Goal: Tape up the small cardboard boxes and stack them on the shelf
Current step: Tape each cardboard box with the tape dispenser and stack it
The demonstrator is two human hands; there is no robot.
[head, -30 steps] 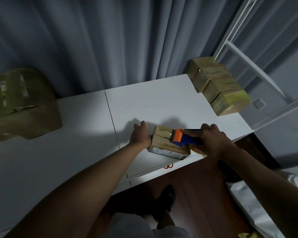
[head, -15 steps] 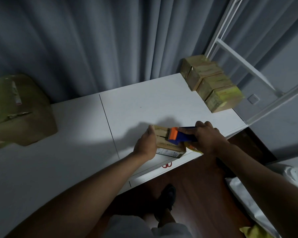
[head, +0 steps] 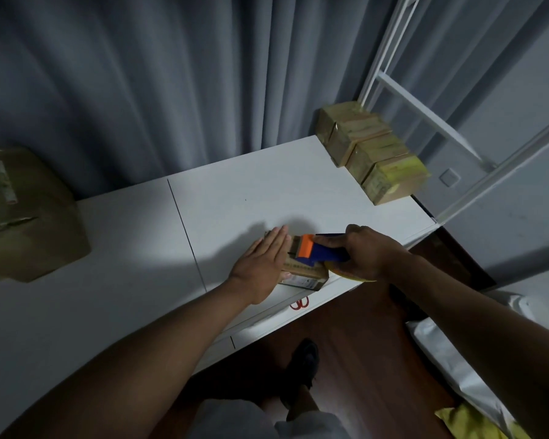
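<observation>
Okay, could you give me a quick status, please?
Left hand flat on small box. Right hand grips tape dispenser on box top. Nothing in the way.

Open white tabletop [head: 267, 191]: bare span across frame centre, between large carton [head: 23, 213] at left edge and row of taped boxes [head: 371, 150] at upper right. Shelf frame [head: 425, 112] bars the right; curtain [head: 171, 74] closes the rear.
</observation>
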